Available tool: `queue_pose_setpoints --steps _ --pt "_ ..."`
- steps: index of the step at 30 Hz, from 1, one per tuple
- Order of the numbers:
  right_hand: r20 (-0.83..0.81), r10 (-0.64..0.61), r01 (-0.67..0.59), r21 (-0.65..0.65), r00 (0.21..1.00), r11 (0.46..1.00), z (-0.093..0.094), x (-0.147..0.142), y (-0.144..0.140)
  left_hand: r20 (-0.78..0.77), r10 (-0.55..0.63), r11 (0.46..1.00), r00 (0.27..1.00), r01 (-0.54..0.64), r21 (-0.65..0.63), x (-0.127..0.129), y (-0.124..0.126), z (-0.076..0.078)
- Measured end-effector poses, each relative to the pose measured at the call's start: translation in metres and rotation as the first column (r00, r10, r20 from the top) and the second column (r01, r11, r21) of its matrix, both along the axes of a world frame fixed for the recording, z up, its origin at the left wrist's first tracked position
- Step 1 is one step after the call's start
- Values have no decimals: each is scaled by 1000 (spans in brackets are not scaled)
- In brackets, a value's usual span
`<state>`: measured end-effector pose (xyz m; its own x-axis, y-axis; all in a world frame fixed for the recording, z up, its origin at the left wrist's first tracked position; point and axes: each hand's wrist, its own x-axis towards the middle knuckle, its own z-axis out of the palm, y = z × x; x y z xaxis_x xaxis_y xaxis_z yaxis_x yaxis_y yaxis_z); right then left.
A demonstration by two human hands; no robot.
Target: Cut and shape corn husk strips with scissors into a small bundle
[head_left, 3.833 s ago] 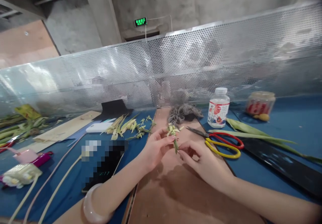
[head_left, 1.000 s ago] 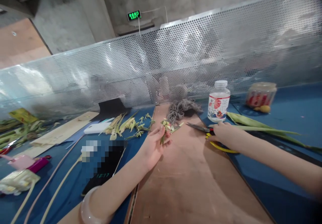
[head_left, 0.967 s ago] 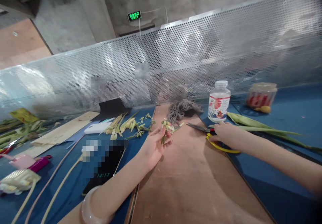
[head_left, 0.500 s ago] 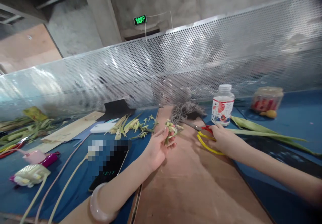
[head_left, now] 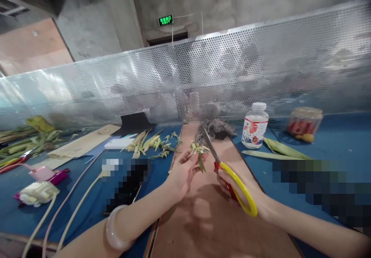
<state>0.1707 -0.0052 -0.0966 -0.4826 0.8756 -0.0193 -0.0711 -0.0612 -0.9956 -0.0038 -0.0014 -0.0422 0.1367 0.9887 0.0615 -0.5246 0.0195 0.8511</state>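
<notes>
My left hand (head_left: 184, 173) is closed on a small pale-green plant piece shaped like a flower (head_left: 198, 149), with leaf-like strips hanging below the fingers. Just right of it, my right hand (head_left: 232, 182) grips a pair of scissors (head_left: 213, 151) with red and yellow handles. The blades point up and away, close to the plant piece but not visibly cutting it. Some right fingers are hidden behind the handles. Both hands are above a brown board (head_left: 199, 227). Similar pale plant pieces (head_left: 150, 144) lie on the blue table to the left.
Grey yarn (head_left: 216, 129) lies at the board's far end. A plastic bottle (head_left: 255, 125), a jar (head_left: 305, 122) and green husk leaves (head_left: 282, 149) are on the right. A phone (head_left: 127, 186), cables (head_left: 79, 204) and more scissors (head_left: 17, 161) sit left. A perforated metal screen (head_left: 145, 80) stands behind.
My right hand has raised the scissors off the board area near the bottle and turned their blades upward, closer to my left hand. My left hand still holds the plant piece.
</notes>
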Motion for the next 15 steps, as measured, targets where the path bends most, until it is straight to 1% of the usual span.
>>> queue_pose_setpoints --steps 3,5,9,12,15 --pt "-37 42 -44 -32 998 999 0 1 -1 -13 69 996 998 -68 60 0 -2 0" --pt "-71 65 -66 -11 995 998 0 2 -2 -16 113 990 993 -111 87 -1 -3 2" --pt "-106 114 -114 3 988 993 0 3 0 -46 160 973 986 -150 173 -4 -3 10" --pt "-82 131 -132 1 988 991 1 5 -1 -58 216 952 975 -197 232 -7 -3 14" --pt "-35 125 -124 40 991 992 8 6 -7 -70 244 944 967 -220 246 -8 -2 15"
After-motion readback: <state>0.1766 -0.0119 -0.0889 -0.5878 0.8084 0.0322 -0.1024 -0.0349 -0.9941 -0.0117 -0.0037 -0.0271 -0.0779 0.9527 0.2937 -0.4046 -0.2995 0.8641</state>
